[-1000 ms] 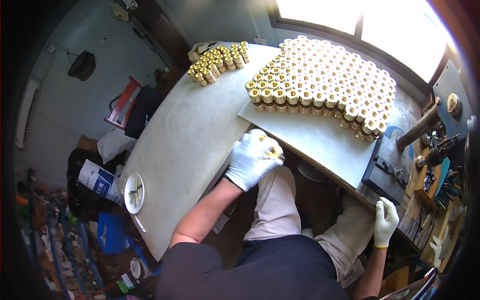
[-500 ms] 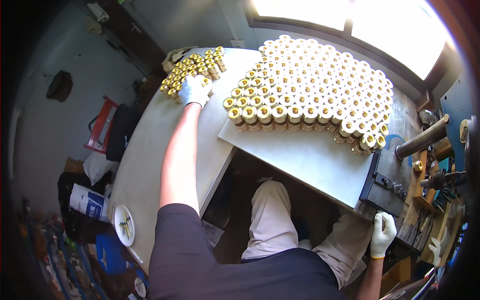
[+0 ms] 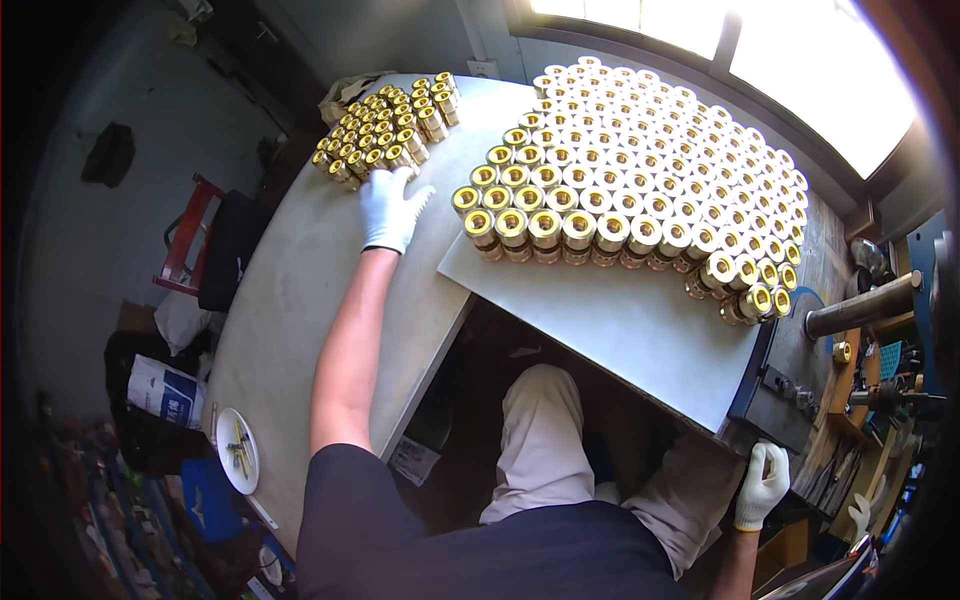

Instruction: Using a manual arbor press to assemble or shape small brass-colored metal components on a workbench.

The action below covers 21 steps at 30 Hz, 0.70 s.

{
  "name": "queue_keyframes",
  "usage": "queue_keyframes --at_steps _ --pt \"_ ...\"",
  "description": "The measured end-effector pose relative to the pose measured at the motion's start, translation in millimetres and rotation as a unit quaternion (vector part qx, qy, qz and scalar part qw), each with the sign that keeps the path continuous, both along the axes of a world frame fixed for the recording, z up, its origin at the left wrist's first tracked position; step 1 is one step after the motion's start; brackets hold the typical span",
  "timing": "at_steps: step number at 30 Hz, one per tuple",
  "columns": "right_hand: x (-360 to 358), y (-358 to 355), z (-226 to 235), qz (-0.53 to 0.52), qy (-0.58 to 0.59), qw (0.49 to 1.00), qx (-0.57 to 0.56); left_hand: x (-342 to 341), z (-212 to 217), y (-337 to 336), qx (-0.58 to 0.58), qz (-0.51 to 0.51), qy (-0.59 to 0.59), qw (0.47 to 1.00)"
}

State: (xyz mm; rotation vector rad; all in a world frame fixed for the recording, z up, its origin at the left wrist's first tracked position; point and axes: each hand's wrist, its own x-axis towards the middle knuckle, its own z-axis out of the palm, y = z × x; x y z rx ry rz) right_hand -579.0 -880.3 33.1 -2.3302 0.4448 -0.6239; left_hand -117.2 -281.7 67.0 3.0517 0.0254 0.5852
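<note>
My left hand (image 3: pixel 391 210), in a white glove, is open with the thumb out to the side. Its fingertips reach the near edge of a small group of brass cylindrical fittings (image 3: pixel 384 127) on the left table; whether they touch one is hard to tell. My right hand (image 3: pixel 763 487), also gloved, is curled closed at the right table's front corner, beside a black machine base (image 3: pixel 776 400). Anything inside its fingers is hidden. A much larger block of upright fittings (image 3: pixel 622 190), hollow-topped and packed in rows, covers the back of the right tabletop.
A white plate (image 3: pixel 227 472) holding small yellowish pieces sits on the left table's near edge (image 3: pixel 285 500). Right of the machine base, a thick metal bar (image 3: pixel 862 305) juts out near wooden trays of tools (image 3: pixel 848 462). Between the tabletops opens a dark gap.
My left hand has drawn back toward me from over the small group, and its thumb has spread out. My right hand stays about where it was. The view has shifted slightly.
</note>
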Motion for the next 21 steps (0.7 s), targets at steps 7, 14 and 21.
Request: queue_keyframes --at_steps 7,14,21 --pt "0 1 6 0.031 -0.007 0.999 -0.024 26 -35 24 -0.129 -0.076 -0.016 0.989" --pt "12 9 0 0.032 -0.059 0.998 -0.021 32 -40 45 -0.126 -0.136 -0.081 0.979" --pt "2 8 2 0.020 -0.070 0.997 -0.020 -86 23 -74 -0.298 -0.286 -0.178 0.893"
